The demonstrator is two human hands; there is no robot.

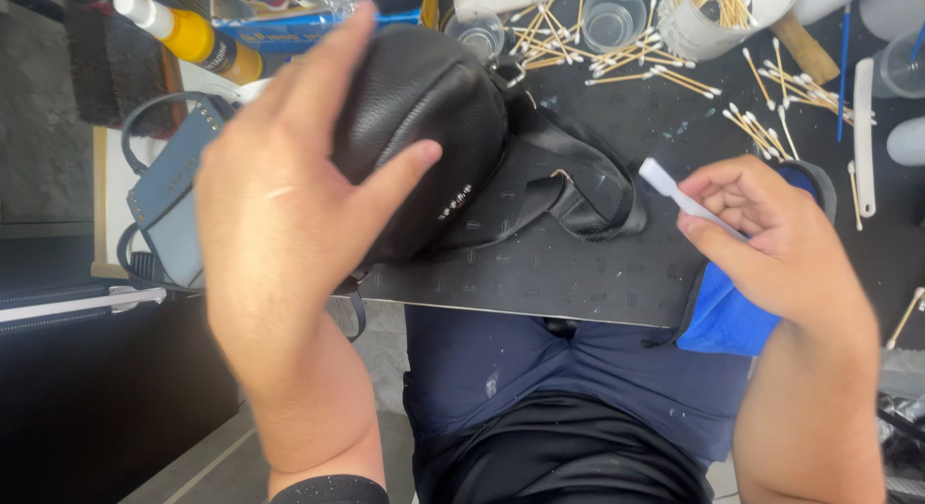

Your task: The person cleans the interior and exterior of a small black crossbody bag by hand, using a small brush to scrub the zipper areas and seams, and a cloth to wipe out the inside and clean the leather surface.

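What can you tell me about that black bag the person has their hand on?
The black bag is small and rounded, made of what looks like pebbled leather with a soft sheen. A row of small metal marks runs along its lower edge, and black straps with a metal ring trail from it to the right. It lies on its side on the dark work mat. The left hand grips it from the left, its fingers spread over the top and the thumb pressed against the front.

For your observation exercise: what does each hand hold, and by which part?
Left hand grips the black leather bag over its rounded body. Right hand pinches a small white tool by its rear end.
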